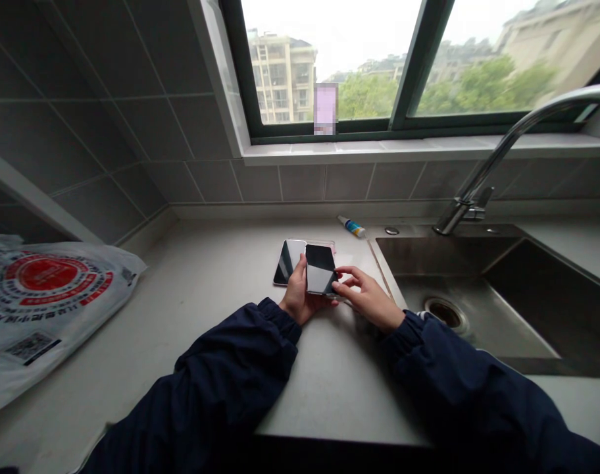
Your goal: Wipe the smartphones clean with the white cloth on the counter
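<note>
Navy sleeves (pixel 221 368) reached across the table (pixel 206 309), where the left hand (pixel 298 299) and right hand (pixel 369 299) gripped a black-screened smartphone (pixel 320 266) from opposite edges. It was held just beside a second phone (pixel 287 261), which lay flat.
</note>
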The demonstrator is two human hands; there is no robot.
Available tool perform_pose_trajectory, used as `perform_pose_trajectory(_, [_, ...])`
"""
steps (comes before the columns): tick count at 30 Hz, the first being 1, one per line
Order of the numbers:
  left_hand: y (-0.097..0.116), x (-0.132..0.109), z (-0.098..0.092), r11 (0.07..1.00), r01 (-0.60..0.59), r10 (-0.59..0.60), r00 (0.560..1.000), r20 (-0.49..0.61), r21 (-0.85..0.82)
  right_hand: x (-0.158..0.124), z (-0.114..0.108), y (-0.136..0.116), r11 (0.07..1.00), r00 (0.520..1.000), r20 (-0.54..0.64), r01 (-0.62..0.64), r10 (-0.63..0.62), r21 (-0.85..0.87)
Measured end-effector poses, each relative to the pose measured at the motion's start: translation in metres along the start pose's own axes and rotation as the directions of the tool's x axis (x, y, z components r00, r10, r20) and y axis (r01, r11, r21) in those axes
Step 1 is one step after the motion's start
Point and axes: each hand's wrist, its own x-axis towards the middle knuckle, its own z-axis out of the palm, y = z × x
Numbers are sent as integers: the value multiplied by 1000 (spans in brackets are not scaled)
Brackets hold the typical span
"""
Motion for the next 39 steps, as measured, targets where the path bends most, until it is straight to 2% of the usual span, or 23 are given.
perform_pose_trajectory(5, [-3,2,3,999,45,-42,993,-107,23,0,-3,2,989,996,11,93,-92,-118])
perform_pose_trajectory(11, [-4,3,3,996,80,-72,986,-151,49,2,-1,2,997,997,7,76,-75,-30])
perform_pose_trajectory(18, [-1,0,2,994,107,-103,990,-96,34,8,-3,11,997,995,-71,74,-73,5])
perform_pose_trajectory(24, [0,1,3,974,176,-177,984,-5,144,14,-7,19,998,993,-97,70,-70,-9])
perform_pose_trajectory(32, [-9,3,0,973,93,-98,995,15,211,18,-9,26,996,991,-111,71,-75,-45])
perform_pose_trajectory(39, [-12,-3,9,953,18,11,996,-93,302,16,-10,25,993,992,-113,53,-64,-102])
